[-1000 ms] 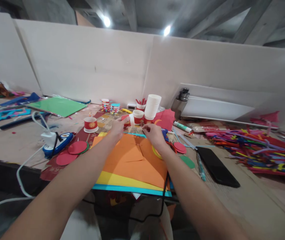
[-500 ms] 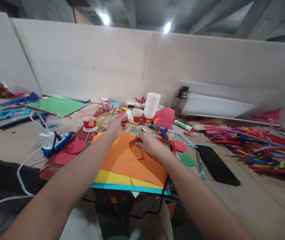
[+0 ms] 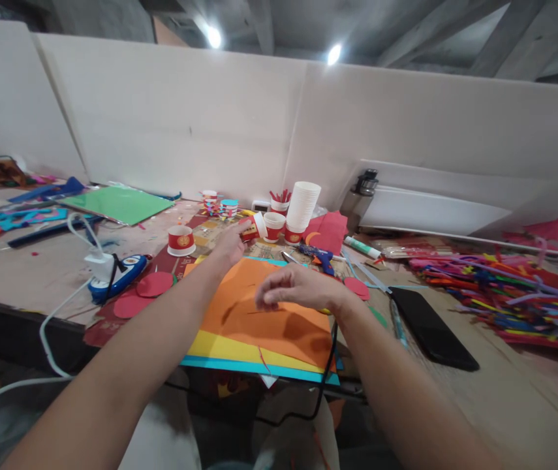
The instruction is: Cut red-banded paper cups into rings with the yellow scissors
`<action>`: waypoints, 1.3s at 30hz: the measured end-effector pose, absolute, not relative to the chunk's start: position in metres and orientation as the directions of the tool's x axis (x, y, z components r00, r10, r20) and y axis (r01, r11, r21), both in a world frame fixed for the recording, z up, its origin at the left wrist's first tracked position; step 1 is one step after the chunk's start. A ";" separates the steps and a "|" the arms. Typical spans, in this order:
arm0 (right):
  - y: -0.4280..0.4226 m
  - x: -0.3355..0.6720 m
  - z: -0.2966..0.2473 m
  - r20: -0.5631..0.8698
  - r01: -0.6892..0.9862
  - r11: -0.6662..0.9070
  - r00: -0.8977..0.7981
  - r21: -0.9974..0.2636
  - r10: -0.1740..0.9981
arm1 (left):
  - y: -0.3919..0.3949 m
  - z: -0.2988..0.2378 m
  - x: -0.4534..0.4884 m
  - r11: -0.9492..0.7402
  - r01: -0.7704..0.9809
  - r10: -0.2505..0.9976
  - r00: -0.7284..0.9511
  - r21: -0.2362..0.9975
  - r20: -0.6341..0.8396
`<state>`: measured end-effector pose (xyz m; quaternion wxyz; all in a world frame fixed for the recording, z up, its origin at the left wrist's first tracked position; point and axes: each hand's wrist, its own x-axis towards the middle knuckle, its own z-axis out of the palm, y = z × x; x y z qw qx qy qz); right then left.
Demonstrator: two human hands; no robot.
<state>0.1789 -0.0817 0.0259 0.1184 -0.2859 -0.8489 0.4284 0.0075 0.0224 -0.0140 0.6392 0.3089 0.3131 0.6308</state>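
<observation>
My left hand (image 3: 230,246) is closed around a red paper cup (image 3: 249,230) with a white rim, tilted on its side with its mouth to the right. My right hand (image 3: 295,287) hovers over orange paper (image 3: 239,326), its fingers loosely bent and slightly apart, with nothing seen in them. Under the orange sheet lie yellow paper (image 3: 210,344) and blue paper (image 3: 210,363). Beyond the cup in my hand stand another red and white cup (image 3: 273,226) and a tall stack of white cups (image 3: 303,203).
A cup (image 3: 181,240) stands at left near red paper circles (image 3: 155,284) and a blue power strip (image 3: 129,269). To the right lie a blue glue gun (image 3: 324,259), a black phone (image 3: 433,328) and a heap of pipe cleaners (image 3: 504,287). A black cable (image 3: 330,352) hangs at the front edge.
My right hand has lifted off the orange paper and come nearer to me. The cup in my left hand has turned, so more of its red side shows.
</observation>
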 end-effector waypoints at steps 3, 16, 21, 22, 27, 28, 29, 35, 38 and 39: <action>-0.086 0.172 0.023 0.132 0.449 0.499 -0.630 -0.741 0.765 | 0.023 -0.019 0.008 0.011 -0.602 0.999 0.034 0.798 0.012; -0.119 0.156 0.031 -0.148 0.452 0.602 -0.862 -0.659 0.485 | 0.019 -0.052 0.026 0.072 -0.482 0.997 0.064 0.873 -0.047; -0.133 0.169 0.059 -0.277 0.275 -0.033 -0.958 -0.961 0.074 | 0.020 -0.046 0.024 0.075 -0.497 0.996 0.085 0.865 -0.038; -0.128 0.172 0.058 -0.228 0.218 -0.074 -0.956 -0.973 0.183 | 0.020 -0.043 0.022 0.061 -0.515 0.995 0.094 0.855 -0.014; -0.078 0.180 0.027 0.259 0.075 0.287 -0.262 -0.955 0.930 | 0.018 -0.027 0.016 0.027 -0.612 0.988 0.137 0.790 0.072; -0.069 0.181 0.019 0.290 0.106 0.306 -0.147 -0.946 0.946 | 0.017 -0.024 0.015 0.033 -0.613 0.985 0.153 0.789 0.078; -0.060 0.183 0.013 0.305 0.140 0.312 -0.073 -0.940 0.950 | 0.014 -0.021 0.016 0.036 -0.608 0.980 0.178 0.793 0.092; -0.041 0.189 -0.006 0.285 0.136 0.287 -0.036 -0.948 0.958 | -0.001 -0.014 0.023 -0.058 -0.498 0.921 0.309 0.865 0.239; -0.039 0.189 -0.009 0.271 0.060 0.273 -0.043 -0.960 0.962 | -0.004 -0.014 0.026 -0.146 -0.409 0.896 0.331 0.901 0.295; -0.039 0.189 -0.010 0.263 0.025 0.264 -0.031 -0.964 0.964 | -0.004 -0.014 0.026 -0.172 -0.398 0.895 0.320 0.901 0.312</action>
